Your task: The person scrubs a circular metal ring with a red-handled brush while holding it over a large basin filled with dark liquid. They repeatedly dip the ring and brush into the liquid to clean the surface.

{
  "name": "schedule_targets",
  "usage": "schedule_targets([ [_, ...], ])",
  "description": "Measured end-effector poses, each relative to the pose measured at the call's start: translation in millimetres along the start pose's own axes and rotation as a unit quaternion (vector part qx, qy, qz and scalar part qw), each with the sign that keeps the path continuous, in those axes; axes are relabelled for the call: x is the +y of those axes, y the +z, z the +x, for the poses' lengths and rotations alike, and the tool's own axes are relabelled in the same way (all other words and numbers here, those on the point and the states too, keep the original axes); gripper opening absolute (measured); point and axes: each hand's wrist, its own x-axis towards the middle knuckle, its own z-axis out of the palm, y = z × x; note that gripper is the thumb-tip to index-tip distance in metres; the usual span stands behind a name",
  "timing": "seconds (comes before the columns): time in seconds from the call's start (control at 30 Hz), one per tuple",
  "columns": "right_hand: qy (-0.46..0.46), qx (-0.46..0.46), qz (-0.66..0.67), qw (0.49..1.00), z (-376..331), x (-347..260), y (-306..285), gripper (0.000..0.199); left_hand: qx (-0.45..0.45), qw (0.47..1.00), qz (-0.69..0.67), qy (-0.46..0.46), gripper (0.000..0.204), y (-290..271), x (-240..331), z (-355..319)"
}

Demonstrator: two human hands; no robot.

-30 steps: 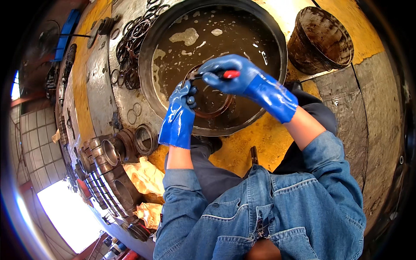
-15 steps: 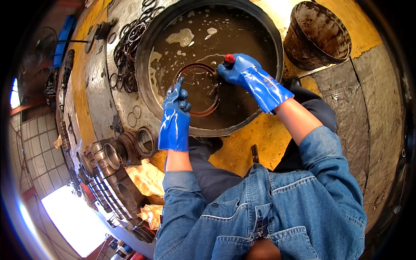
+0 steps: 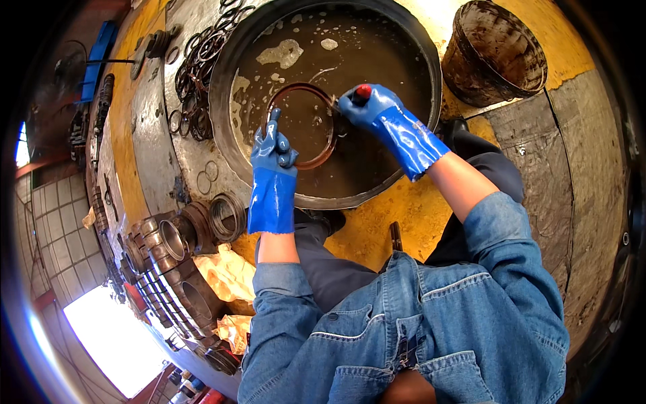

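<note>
My left hand (image 3: 274, 149), in a blue rubber glove, grips the left side of a thin reddish-brown metal ring (image 3: 316, 163). The ring is held over murky water in a wide black round tub (image 3: 219, 101). In my right hand (image 3: 374, 111), gloved the same way, is a tool with a red-and-black handle (image 3: 363, 91). Its working end points at the ring's right side and seems to touch it; that end is too small to make out, so I cannot tell what kind of tool it is. Patches of foam float on the water.
A heap of dark rings (image 3: 196, 87) lies left of the tub. Stacked metal cylinders and rings (image 3: 176, 239) stand at the lower left beside brown paper (image 3: 227, 273). A dirty bucket (image 3: 464, 75) is at the upper right, near a grey mat (image 3: 538, 148).
The ring and my left hand have shifted slightly up and away from me. My right hand has moved a little along the ring's right side, its tool turned slightly.
</note>
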Motion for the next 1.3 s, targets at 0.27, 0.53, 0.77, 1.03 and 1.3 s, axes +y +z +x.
schedule_targets([
  [0.27, 0.054, -0.181, 0.04, 0.981, -29, -2, 19, 0.042, 0.067, 0.997, 0.031, -0.009, 0.044, 1, -3, 3],
  [0.53, -0.063, -0.058, 0.116, 0.99, -13, -30, -27, 0.03, 0.062, 0.997, 0.047, -0.017, 0.049, 9, 0, -3],
  [0.77, -0.033, 0.042, 0.072, 0.996, 2, -3, -11, 0.032, -0.026, 0.999, -0.008, -0.021, 0.04, 12, -3, 0],
  [1.03, 0.098, -0.153, 0.098, 0.979, -35, -5, 3, 0.041, 0.023, 0.999, 0.03, 0.006, 0.041, 12, -3, -3],
  [1.3, -0.085, -0.037, 0.056, 0.994, -31, -33, -6, 0.029, 0.054, 0.993, 0.103, -0.002, 0.035, 23, -6, 0],
])
